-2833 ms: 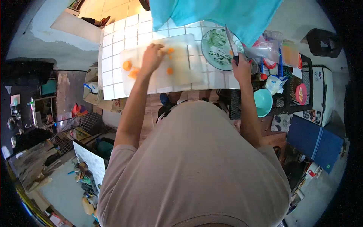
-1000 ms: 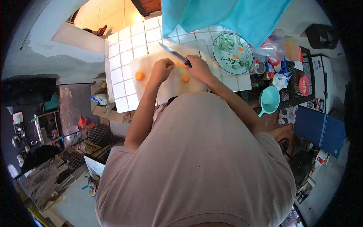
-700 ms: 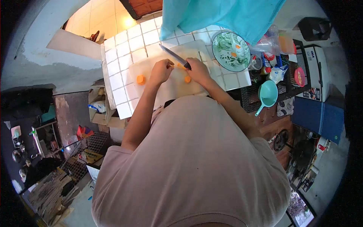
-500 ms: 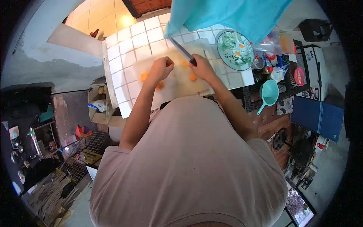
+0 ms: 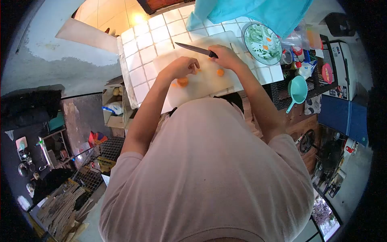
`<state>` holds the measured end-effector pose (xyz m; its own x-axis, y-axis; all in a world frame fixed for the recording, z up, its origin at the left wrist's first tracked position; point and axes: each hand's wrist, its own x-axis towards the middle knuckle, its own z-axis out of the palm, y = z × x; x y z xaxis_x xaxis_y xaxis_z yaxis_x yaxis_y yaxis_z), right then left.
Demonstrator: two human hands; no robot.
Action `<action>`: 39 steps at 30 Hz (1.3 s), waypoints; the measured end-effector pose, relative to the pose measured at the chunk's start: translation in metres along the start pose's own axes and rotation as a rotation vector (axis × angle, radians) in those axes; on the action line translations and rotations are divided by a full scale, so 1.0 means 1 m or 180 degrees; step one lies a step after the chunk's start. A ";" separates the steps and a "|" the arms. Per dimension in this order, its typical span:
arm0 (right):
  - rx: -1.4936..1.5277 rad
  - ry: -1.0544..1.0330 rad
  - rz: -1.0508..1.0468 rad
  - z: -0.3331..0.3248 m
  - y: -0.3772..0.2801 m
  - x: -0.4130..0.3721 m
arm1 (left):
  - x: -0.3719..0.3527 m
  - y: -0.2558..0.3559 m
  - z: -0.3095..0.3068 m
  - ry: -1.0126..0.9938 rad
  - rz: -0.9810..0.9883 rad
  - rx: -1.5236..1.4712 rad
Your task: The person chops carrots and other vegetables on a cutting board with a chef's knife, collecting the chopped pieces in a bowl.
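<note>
Orange carrot slices [image 5: 182, 82] are seen on a white cutting board [image 5: 205, 82], which lies on a counter [image 5: 141, 52] of white tiles. One slice lies just below the left hand [image 5: 181, 67], and a second slice [image 5: 220, 72] lies near the right hand [image 5: 226, 56].

The left hand is kept over the board with its fingers curled down. A small orange spot is seen by the fingertips, but it cannot be told whether anything is pressed or held under them. The right hand is closed fully around the handle of a knife [image 5: 195, 49]. The handle is hidden inside the fist, and only the dark blade is shown, pointing to the left above the left hand. It cannot be judged whether the blade touches the board.

The near edge of the board is covered by the person's shirt [image 5: 205, 173], which fills the lower half of the view.

To the right, a green plate [image 5: 264, 38] is placed on the counter with small orange bits on it. Its far rim is partly covered by a hanging blue cloth [image 5: 258, 10]. Beyond the plate some packets are crowded together and are too small to be named, and a light green scoop [image 5: 297, 89] is seen near them.
</note>
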<state>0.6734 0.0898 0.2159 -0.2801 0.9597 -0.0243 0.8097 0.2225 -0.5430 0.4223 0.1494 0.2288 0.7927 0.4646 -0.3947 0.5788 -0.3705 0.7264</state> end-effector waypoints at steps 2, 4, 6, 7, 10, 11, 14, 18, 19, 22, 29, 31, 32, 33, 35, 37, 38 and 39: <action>0.0010 0.0019 0.0141 -0.003 0.004 -0.008 | 0.001 -0.002 0.004 0.0100 0.0151 0.0208; 0.0455 0.0460 0.0337 -0.011 0.017 -0.022 | 0.000 -0.005 0.011 0.0208 0.0295 0.0394; 0.0751 0.0733 0.0810 -0.043 0.027 -0.041 | 0.000 -0.008 0.014 0.0382 0.0276 0.0303; 0.1067 0.1008 0.1304 -0.060 0.031 -0.051 | 0.000 0.000 0.015 0.0381 0.0280 0.0308; -0.0098 0.1384 0.1358 -0.102 0.061 -0.073 | 0.011 0.037 0.010 0.0666 0.0398 -0.0310; -0.0132 0.1400 0.1371 -0.108 0.070 -0.080 | 0.021 0.056 0.009 0.0720 0.0338 -0.0425; 0.0081 0.1727 0.1352 -0.113 0.108 -0.105 | 0.078 0.091 0.028 0.0970 0.0322 -0.0838; 0.1293 0.1819 0.1686 -0.125 0.116 -0.161 | 0.165 0.135 0.048 0.1119 0.0377 -0.1124; 0.1646 0.1801 0.1643 -0.124 0.121 -0.175 | 0.187 0.145 0.050 0.1032 0.0548 -0.1023; 0.2096 0.1614 0.1811 -0.132 0.119 -0.210 | 0.226 0.175 0.061 0.1256 0.0259 -0.0132; 0.2801 0.0557 0.2060 -0.139 0.129 -0.244 | 0.174 0.159 0.085 0.3323 0.0358 -0.0353; 0.3326 0.0415 0.1882 -0.130 0.117 -0.238 | 0.116 0.154 0.099 0.3455 -0.0290 -0.0110; 0.3812 0.0315 0.1770 -0.127 0.114 -0.238 | 0.093 0.144 0.114 0.3569 -0.0426 -0.0061; 0.3819 0.0220 0.1755 -0.126 0.113 -0.238 | 0.074 0.131 0.131 0.3417 -0.0866 -0.0065; 0.3003 -0.0547 0.1628 -0.125 0.108 -0.231 | 0.051 0.131 0.157 0.3334 -0.1368 -0.0118; 0.3004 -0.0643 0.1422 -0.098 0.120 -0.222 | 0.037 0.131 0.173 0.3522 -0.1332 0.0059; 0.3139 -0.0713 0.1390 -0.096 0.115 -0.215 | 0.036 0.135 0.175 0.3757 -0.1479 -0.0131; 0.3300 -0.0753 0.1433 -0.091 0.111 -0.213 | 0.035 0.137 0.180 0.3924 -0.1593 -0.0320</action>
<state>0.8701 -0.0744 0.2373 -0.2518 0.8358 -0.4880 0.0790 -0.4848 -0.8711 0.5636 -0.0298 0.2135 -0.2204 0.9707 0.0954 0.6960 0.0880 0.7126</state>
